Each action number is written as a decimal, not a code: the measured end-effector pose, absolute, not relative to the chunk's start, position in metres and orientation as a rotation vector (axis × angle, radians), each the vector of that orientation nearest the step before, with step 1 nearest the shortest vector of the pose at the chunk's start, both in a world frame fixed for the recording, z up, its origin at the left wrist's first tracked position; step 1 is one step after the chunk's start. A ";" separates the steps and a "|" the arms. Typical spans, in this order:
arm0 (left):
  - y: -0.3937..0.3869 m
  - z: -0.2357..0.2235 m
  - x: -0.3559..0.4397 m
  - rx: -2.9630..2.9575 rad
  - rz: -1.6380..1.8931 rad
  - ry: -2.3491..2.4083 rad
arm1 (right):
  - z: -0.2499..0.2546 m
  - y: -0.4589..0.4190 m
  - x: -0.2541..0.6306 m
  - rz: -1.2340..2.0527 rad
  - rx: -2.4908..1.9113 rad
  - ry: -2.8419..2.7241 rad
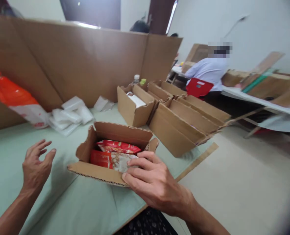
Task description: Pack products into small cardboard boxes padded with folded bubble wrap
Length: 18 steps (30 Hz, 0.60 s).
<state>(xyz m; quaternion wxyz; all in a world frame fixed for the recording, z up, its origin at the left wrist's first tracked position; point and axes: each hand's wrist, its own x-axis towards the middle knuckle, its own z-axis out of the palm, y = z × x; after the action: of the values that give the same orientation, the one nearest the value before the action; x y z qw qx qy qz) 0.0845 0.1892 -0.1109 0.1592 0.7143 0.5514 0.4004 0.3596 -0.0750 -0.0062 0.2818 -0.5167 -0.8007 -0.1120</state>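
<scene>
A small open cardboard box point(101, 174) sits on the green cloth in front of me. Inside it lie a red snack packet point(118, 147) and, nearer me, a red and pale packet point(101, 159). My right hand point(154, 181) grips the box's near right edge, thumb outside and fingers reaching over the rim beside the pale part of the packet. Whether those fingertips touch the packet, I cannot tell. My left hand point(37, 163) hovers to the left of the box with fingers apart and holds nothing.
An orange-capped bottle point(20, 101) and several white plastic-wrapped packs point(70, 116) stand at the left. Several cardboard bins point(176, 127) line the table's right side. A tall cardboard screen point(86, 62) closes the back. A person point(208, 71) sits at another table.
</scene>
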 end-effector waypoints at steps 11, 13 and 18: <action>0.102 -0.135 0.020 1.930 0.774 1.260 | -0.092 -0.093 0.411 -0.034 -1.557 -1.611; 0.096 -0.135 0.036 1.949 0.746 1.092 | -0.121 -0.102 0.403 0.006 -1.647 -1.629; 0.094 -0.130 0.079 1.862 0.709 0.997 | -0.163 -0.111 0.384 0.243 -1.882 -1.574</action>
<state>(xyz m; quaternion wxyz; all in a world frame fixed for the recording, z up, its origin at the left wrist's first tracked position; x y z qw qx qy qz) 0.0791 0.0940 -0.1302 0.4412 0.7500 0.4017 0.2855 0.3842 -0.1111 -0.1631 0.3318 -0.7201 -0.6022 0.0931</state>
